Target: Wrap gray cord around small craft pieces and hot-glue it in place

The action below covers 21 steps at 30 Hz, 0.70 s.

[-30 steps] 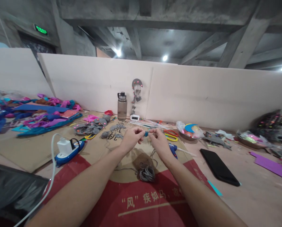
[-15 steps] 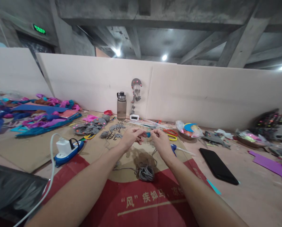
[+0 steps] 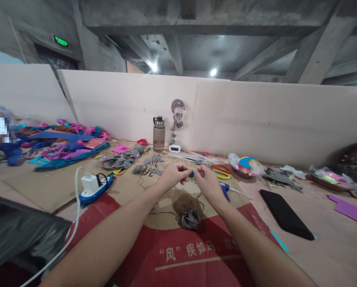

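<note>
A small blue piece (image 3: 192, 174), too small to make out its kind, is pinched between both hands above the table. My left hand (image 3: 175, 174) has thumb and fingertips closed on its left side. From the right, my right hand (image 3: 206, 181) pinches the same piece. Below the hands lies a loose bundle of grey cord (image 3: 191, 218), with strands trailing left and up towards the right hand. Yellow-handled scissors (image 3: 222, 173) and a blue glue gun (image 3: 225, 190) lie just past my right hand.
A water bottle (image 3: 159, 134) and small white clock (image 3: 174, 148) stand by the partition. A black phone (image 3: 286, 214) lies at right. At left are a blue-white power strip (image 3: 96, 191), grey felt pieces (image 3: 121, 159) and a heap of coloured felt (image 3: 67, 139). A plastic-wrapped bowl (image 3: 246, 165) sits right.
The whole view has shifted slightly, so things appear further right. Both hands keep their pinch on the blue piece, which now shows less between the fingertips.
</note>
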Tool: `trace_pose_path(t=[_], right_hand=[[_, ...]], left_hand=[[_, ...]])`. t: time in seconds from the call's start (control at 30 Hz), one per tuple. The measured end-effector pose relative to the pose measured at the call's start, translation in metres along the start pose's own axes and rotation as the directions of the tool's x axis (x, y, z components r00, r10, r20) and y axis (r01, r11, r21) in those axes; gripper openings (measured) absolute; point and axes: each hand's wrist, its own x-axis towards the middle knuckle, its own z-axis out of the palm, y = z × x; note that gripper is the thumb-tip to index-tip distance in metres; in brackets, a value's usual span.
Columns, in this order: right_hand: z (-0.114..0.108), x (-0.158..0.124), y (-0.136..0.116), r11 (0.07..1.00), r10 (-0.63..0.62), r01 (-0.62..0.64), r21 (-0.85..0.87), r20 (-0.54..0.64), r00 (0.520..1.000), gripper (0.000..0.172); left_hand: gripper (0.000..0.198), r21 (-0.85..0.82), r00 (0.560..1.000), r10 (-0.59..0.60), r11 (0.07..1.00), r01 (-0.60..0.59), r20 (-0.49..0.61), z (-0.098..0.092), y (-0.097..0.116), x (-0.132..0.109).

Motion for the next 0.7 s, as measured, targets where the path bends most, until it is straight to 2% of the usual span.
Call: trace_pose_path(t=[0.13, 0.23, 0.27, 0.37, 0.47, 0.53, 0.7], right_hand=[[-0.003, 0.001, -0.004, 0.997, 0.045, -0.046, 0.059, 0.012, 0.999, 0.021], [-0.005, 0.003, -0.001, 0.981, 0.118, -0.118, 0.157, 0.009, 0.993, 0.022], [-0.005, 0.004, 0.001, 0.973, 0.137, -0.135, 0.186, 0.005, 0.991, 0.023], [-0.003, 0.007, 0.01, 0.965, 0.157, -0.153, 0.213, 0.0, 0.988, 0.025], [0.001, 0.007, 0.017, 0.978, 0.139, -0.139, 0.157, 0.015, 0.99, 0.023], [0.002, 0.007, 0.019, 0.984, 0.124, -0.127, 0.122, 0.03, 0.992, 0.022], [0.0, 0.006, 0.014, 0.985, 0.127, -0.13, 0.109, 0.036, 0.991, 0.021]], left_hand=[[0.026, -0.11, 0.997, -0.035, 0.993, 0.042, 0.068, -0.005, -0.001, 0.002], [0.038, -0.252, 0.991, -0.077, 0.962, 0.102, 0.109, -0.017, -0.001, 0.007], [0.042, -0.295, 0.993, -0.09, 0.95, 0.107, 0.071, -0.023, -0.001, 0.01], [0.046, -0.347, 0.984, -0.095, 0.937, 0.036, -0.154, -0.046, -0.006, 0.02], [0.044, -0.253, 0.922, -0.16, 0.965, 0.07, -0.354, -0.068, -0.013, 0.033], [0.042, -0.052, 0.883, -0.145, 0.989, 0.135, -0.447, -0.078, -0.017, 0.044], [0.034, 0.21, 0.831, -0.108, 0.942, 0.26, -0.546, -0.101, -0.024, 0.074]])
